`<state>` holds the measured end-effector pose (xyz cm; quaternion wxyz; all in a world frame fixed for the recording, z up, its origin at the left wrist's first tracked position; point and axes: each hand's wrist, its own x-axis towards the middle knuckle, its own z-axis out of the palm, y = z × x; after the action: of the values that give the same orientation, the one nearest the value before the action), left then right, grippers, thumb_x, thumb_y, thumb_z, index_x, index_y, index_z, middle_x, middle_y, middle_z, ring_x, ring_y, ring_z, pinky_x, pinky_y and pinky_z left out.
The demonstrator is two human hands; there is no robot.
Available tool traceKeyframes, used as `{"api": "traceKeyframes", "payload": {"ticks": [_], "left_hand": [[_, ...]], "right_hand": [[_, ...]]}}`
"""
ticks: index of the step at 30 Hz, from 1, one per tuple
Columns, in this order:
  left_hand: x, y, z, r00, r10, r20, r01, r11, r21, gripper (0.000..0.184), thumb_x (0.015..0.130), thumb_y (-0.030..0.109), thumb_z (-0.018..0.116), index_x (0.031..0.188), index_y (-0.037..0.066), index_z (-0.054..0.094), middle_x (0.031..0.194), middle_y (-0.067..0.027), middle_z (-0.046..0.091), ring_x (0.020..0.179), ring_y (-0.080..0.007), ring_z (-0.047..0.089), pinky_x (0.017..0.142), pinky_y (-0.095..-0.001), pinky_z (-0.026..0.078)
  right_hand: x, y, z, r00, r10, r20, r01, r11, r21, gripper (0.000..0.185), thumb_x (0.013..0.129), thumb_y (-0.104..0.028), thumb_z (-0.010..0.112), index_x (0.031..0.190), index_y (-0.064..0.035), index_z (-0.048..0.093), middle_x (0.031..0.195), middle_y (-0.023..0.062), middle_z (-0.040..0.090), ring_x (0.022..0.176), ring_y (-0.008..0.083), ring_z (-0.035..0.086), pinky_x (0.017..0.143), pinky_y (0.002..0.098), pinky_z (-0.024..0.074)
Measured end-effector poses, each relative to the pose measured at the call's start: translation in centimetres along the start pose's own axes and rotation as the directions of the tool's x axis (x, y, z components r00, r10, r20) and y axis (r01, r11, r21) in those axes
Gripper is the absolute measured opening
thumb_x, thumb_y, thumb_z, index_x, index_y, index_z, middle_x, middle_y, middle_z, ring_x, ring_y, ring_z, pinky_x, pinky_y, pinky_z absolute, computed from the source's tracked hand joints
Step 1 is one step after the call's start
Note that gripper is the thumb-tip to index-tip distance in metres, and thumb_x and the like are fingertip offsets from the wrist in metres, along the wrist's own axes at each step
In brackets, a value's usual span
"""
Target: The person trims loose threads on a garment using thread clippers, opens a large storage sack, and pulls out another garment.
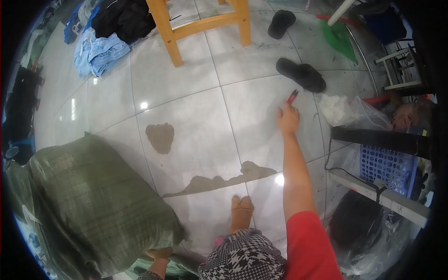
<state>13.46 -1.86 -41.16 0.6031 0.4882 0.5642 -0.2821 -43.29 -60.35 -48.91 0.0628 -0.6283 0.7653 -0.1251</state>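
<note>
My right hand [288, 119] reaches out over the tiled floor [186, 102], its fingers closed on a small red tool [292, 97] with a dark, forked tip that points up and away. A black slipper [301, 74] lies on the floor just beyond the tip. Beside the hand, to the right, is a crumpled white bundle [334, 110] near clear plastic. My left hand is not in view.
A large green woven sack [93, 200] fills the lower left. Wet patches [160, 137] mark the tiles. Wooden stool legs [205, 25] stand at the top, near blue cloth [99, 51]. Another slipper [281, 24] lies farther off. Metal bars and a blue basket [387, 168] are at right.
</note>
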Motion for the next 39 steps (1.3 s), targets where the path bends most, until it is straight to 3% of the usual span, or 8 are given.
{"api": "traceKeyframes", "payload": {"ticks": [11,16,21,27,28,29,35,39], "left_hand": [[-0.6,5.3,5.1,0.907,0.346,0.242,-0.422,0.725,0.544,0.064,0.086,0.041,0.040,0.142,0.013,0.034,0.151,-0.0073,0.030,0.136,-0.0239,0.030,0.110,-0.0362,0.020],[-9.3,13.1,12.2,0.417,0.707,0.571,-0.802,-0.009,0.597,0.068,0.083,0.033,0.045,0.143,0.006,0.028,0.152,-0.0115,0.027,0.137,-0.0264,0.027,0.112,-0.0365,0.019],[-19.9,20.0,13.0,-0.225,0.740,0.634,-0.678,-0.586,0.443,0.074,0.080,0.025,0.050,0.144,0.000,0.023,0.152,-0.0157,0.023,0.139,-0.0289,0.023,0.113,-0.0367,0.018],[-24.4,20.5,9.8,-0.379,0.567,0.732,-0.566,-0.767,0.301,0.082,0.076,0.016,0.056,0.144,-0.008,0.016,0.152,-0.0207,0.020,0.141,-0.0319,0.018,0.115,-0.0369,0.017],[-25.6,19.4,8.8,-0.434,0.295,0.851,-0.144,-0.956,0.257,0.082,0.078,0.026,0.058,0.145,-0.002,0.020,0.152,-0.0227,0.017,0.140,-0.0397,0.016,0.113,-0.0445,0.018],[-26.4,17.8,8.9,-0.614,0.241,0.752,-0.344,-0.939,0.020,0.080,0.077,0.035,0.062,0.144,0.007,0.028,0.152,-0.0240,0.014,0.138,-0.0444,0.016,0.111,-0.0502,0.018],[-31.0,15.7,11.0,-0.563,0.656,0.503,-0.704,-0.700,0.125,0.036,0.088,0.023,0.061,0.117,0.004,0.054,0.108,-0.0192,0.057,0.103,-0.0397,0.053,0.087,-0.0410,0.042],[-34.6,16.7,8.7,-0.203,0.753,0.626,-0.973,-0.083,-0.215,0.039,0.094,0.031,0.056,0.112,-0.004,0.058,0.104,-0.0170,0.066,0.096,-0.0250,0.060,0.084,-0.0347,0.045]], "right_hand": [[-4.5,-1.3,0.4,0.969,0.216,-0.121,-0.203,0.973,0.112,0.035,0.080,-0.017,0.066,0.112,-0.0071,0.054,0.098,0.0187,0.060,0.097,0.0389,0.057,0.083,0.0451,0.0476],[-8.6,-3.9,-2.0,0.951,0.098,0.293,-0.112,0.993,0.031,0.029,0.084,-0.017,0.057,0.110,-0.0039,0.052,0.092,0.0233,0.063,0.089,0.0415,0.061,0.078,0.0486,0.0484],[-19.1,-3.6,-2.6,0.901,0.062,0.430,-0.108,0.991,0.083,0.025,0.078,-0.024,0.065,0.094,-0.0072,0.057,0.091,0.0193,0.063,0.089,0.0396,0.061,0.074,0.0491,0.0482],[-23.8,-3.3,-5.5,0.880,0.108,0.463,-0.184,0.975,0.122,0.035,0.079,-0.021,0.061,0.107,-0.0016,0.057,0.093,0.0190,0.063,0.082,0.0282,0.063,0.072,0.0423,0.0510],[-23.6,-3.8,-6.4,0.887,0.105,0.450,-0.191,0.970,0.150,0.034,0.078,-0.020,0.061,0.107,-0.0018,0.057,0.092,0.0182,0.063,0.081,0.0279,0.063,0.071,0.0418,0.0508],[-23.1,-4.2,-7.3,0.897,0.099,0.430,-0.196,0.963,0.186,0.033,0.078,-0.019,0.060,0.106,-0.0019,0.057,0.091,0.0173,0.063,0.079,0.0275,0.063,0.070,0.0412,0.0506],[-22.5,-9.3,-13.9,0.945,0.048,0.323,-0.229,0.803,0.550,0.030,0.077,-0.014,0.058,0.104,-0.0026,0.055,0.084,0.0123,0.060,0.070,0.0254,0.060,0.064,0.0379,0.0495],[-26.2,-12.4,-16.6,0.941,0.018,0.339,-0.294,0.541,0.788,0.028,0.076,-0.011,0.057,0.102,-0.0031,0.054,0.080,0.0090,0.058,0.064,0.0239,0.058,0.060,0.0357,0.0487]]}}
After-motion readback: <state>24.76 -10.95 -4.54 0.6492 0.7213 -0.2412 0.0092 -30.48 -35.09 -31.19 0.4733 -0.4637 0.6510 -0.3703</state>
